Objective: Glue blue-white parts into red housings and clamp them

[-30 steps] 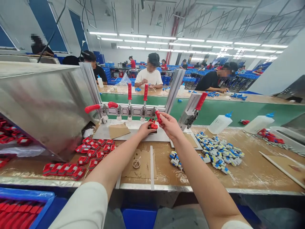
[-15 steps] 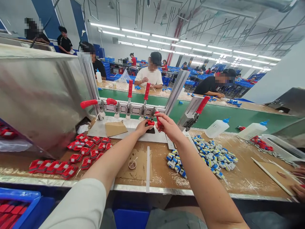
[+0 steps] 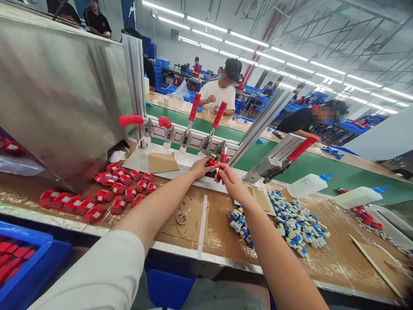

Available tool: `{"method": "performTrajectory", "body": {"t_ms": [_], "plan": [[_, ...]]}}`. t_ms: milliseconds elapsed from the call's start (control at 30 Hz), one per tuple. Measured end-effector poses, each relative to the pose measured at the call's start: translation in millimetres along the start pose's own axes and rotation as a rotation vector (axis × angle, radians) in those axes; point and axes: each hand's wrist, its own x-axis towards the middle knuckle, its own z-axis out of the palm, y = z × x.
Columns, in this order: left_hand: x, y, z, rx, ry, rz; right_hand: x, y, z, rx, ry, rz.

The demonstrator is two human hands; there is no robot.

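1. Our left hand (image 3: 200, 168), frame centre, pinched a red part (image 3: 213, 162) at its fingertips, on the hand's right; the part's long axis we couldn't tell, mostly covered.
2. Our right hand (image 3: 231, 183), just right of it, was wrapped round a red clamp handle (image 3: 223, 158), long axis near vertical in frame.
3. Left hand was nearer the part; handle stood just right of it.
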Motion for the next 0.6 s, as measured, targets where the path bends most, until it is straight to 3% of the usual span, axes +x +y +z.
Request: {"method": "performTrajectory", "body": {"t_ms": [167,267,333,467,500,600], "plan": [[-3.9,14.6,-1.0,0.102,-0.035,0.007,12.8,28.7,10.9,-0.397,-0.001,0.02],[-14.9,28.6,-16.5,0.206,-0.062,0.006,18.9,32.4,18.1,-0.513,0.024,0.056],[-32.1,35.1,-43.5,0.293,-0.074,0.001,15.3,24.0,22.8,-0.528,0.056,0.071],[-93.8,40.6,-129.9,0.47,-0.132,0.006,-10.5,-11.1,37.2,-0.453,0.229,0.008],[-111.7,41.5,-150.9,0.533,-0.161,-0.007,-18.1,-20.2,42.4,-0.409,0.195,-0.05],[-157.4,43.1,-191.3,0.926,-0.356,-0.093,-35.4,-39.9,58.9,-0.391,-0.149,-0.228]]}}
